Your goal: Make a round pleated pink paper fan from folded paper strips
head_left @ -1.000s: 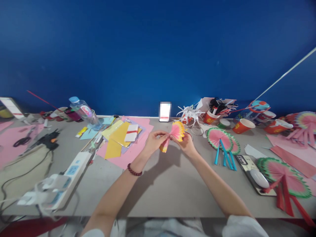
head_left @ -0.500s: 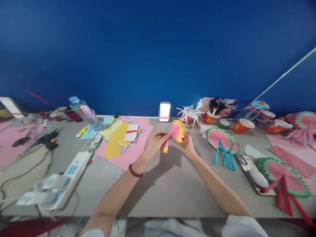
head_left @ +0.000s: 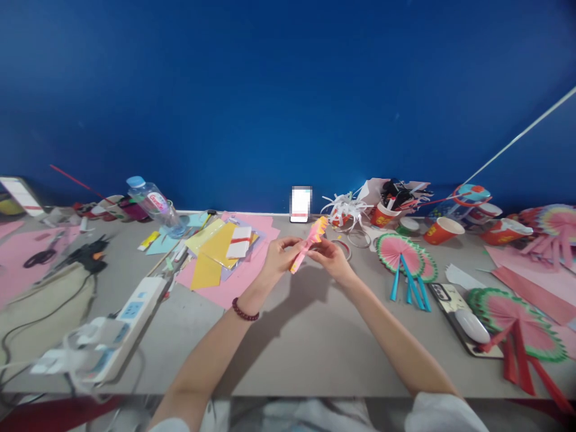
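Observation:
Between my hands, above the middle of the table, is a pleated pink paper fan with a yellow zigzag edge, seen narrow and slanting up to the right. My left hand pinches its lower middle, fingers closed on the folds. From the other side my right hand grips the folds with thumb and fingers. Finished-looking pink and green paper fans with blue paper legs lie to the right of my right hand. Yellow paper and a white packet with a red band lie left of my left hand.
A phone stands against the blue wall. On the left are a power strip, a tilted bottle and scissors. On the right are paper cups, a white mouse on a phone, and red-legged fans.
The paper fan has gone from spread wide to narrow, its pleats drawn together and turned. My right hand has shifted slightly left and down along it.

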